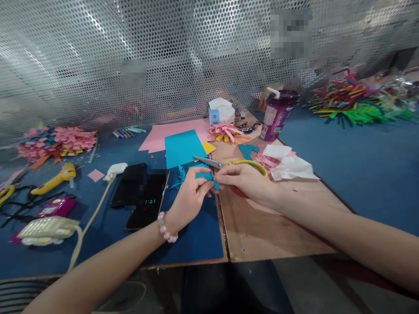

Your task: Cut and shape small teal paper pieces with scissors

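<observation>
My left hand (193,194), with a pink bead bracelet (163,226) on its wrist, pinches a small folded piece of blue paper (207,175). From the other side, the fingertips of my right hand (244,179) close on the same piece. Scissors (209,162) with yellow handles show just behind the right hand, blades pointing left; whether that hand bears them or they lie on the table cannot be told. Beyond the hands is a blue sheet (183,147) on pink paper (157,136). Blue paper strips (178,178) lie beside my left hand, partly hidden.
Two dark phones (149,208) lie left of my hands, near a white cable plug (116,170) and a yellow glue gun (55,179). To the right are crumpled tissues (293,168) and a purple cup (277,117) with a straw. A perforated metal panel (196,56) stands behind.
</observation>
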{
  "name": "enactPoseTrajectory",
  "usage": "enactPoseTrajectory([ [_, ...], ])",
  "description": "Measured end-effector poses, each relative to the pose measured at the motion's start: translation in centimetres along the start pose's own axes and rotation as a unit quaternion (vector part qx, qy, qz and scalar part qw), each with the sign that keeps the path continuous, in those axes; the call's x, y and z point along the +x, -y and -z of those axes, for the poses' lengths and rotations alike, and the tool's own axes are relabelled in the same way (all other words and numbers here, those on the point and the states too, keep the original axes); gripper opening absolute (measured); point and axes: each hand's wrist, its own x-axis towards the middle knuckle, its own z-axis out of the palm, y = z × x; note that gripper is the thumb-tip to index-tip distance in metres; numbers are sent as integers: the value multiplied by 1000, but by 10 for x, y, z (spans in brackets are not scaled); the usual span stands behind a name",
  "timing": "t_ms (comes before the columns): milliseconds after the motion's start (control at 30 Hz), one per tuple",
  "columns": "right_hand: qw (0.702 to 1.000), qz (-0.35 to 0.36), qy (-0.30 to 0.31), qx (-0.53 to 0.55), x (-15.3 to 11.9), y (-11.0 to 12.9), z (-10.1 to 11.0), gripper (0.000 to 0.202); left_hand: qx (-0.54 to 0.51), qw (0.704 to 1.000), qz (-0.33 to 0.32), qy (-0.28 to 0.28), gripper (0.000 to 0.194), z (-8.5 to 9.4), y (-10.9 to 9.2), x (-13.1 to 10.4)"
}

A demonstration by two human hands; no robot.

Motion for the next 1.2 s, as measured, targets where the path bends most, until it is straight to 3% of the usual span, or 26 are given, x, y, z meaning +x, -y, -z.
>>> enactPoseTrajectory([
  [367,997,30,-65,-23,-2,-7,-9,22,-9,1000,0,-2,23,-2,2,2],
  [633,994,47,-62,-73,-1,-9,-9,24,-24,1000,7,9,28,-3,1,1],
  [933,995,39,-52,-70,-7,4,-13,28,-32,999,14,7,35,-2,-2,-1],
  [1200,996,38,-20,-78,-3,0,-9,26,-27,999,27,24,41,-2,-3,-1],
])
